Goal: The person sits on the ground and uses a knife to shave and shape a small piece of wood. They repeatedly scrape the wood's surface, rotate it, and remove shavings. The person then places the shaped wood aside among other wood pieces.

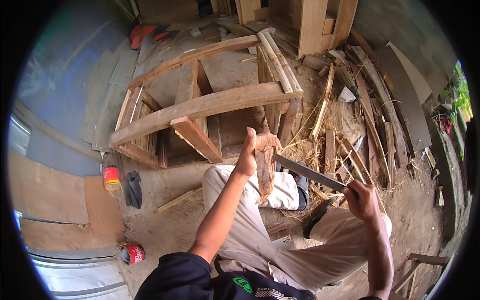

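Note:
My left hand (246,156) grips a rough brown piece of wood (265,167) upright above my lap, its thumb pointing up along the left side. The wood is broad at the top and narrows downward, with a ragged, split face. On the right, my right hand (362,201) is wrapped round the handle of a machete (312,174). Its long grey blade slants up to the left, and the tip end meets or overlaps the right side of the wood. Whether the edge bites into it I cannot tell.
A wooden frame (205,104) stands on the dirt floor ahead of me. Loose planks (372,125) and shavings (312,145) lie to the right. At the left are a red-and-yellow can (111,179), a dark cloth (134,189) and a red can (131,254).

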Motion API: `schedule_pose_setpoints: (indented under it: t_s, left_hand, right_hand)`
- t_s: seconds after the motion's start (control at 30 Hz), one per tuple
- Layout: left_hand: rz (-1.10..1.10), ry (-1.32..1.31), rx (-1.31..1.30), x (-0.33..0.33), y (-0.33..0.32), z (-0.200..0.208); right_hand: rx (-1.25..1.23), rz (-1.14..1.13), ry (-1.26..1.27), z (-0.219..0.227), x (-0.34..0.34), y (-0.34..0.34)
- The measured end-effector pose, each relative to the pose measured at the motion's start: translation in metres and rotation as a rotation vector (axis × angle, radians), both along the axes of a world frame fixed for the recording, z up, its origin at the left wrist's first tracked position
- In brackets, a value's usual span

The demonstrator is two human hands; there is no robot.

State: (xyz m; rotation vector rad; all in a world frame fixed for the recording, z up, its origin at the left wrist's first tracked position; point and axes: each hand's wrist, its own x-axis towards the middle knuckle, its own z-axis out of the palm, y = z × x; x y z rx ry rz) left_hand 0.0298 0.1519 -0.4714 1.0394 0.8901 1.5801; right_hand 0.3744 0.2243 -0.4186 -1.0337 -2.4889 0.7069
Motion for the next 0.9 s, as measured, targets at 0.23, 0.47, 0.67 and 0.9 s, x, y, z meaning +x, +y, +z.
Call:
schedule_pose_setpoints:
  t_s: [0.23, 0.47, 0.67, 0.9]
  left_hand:
    - [-0.043, 0.104, 0.231, -0.008, -0.019, 0.019]
    - [-0.067, 0.279, 0.349, -0.011, -0.029, 0.044]
    - [-0.123, 0.082, 0.271, -0.008, -0.021, 0.026]
    - [-0.072, -0.143, 0.165, 0.010, 0.000, -0.015]
  right_hand:
    - [0.118, 0.140, 0.024, -0.010, 0.001, -0.001]
    - [0.218, 0.260, 0.047, -0.013, 0.001, 0.001]
    - [0.173, 0.151, 0.042, -0.011, 0.001, 0.003]
    - [0.033, -0.064, 0.078, -0.009, -0.001, 0.007]
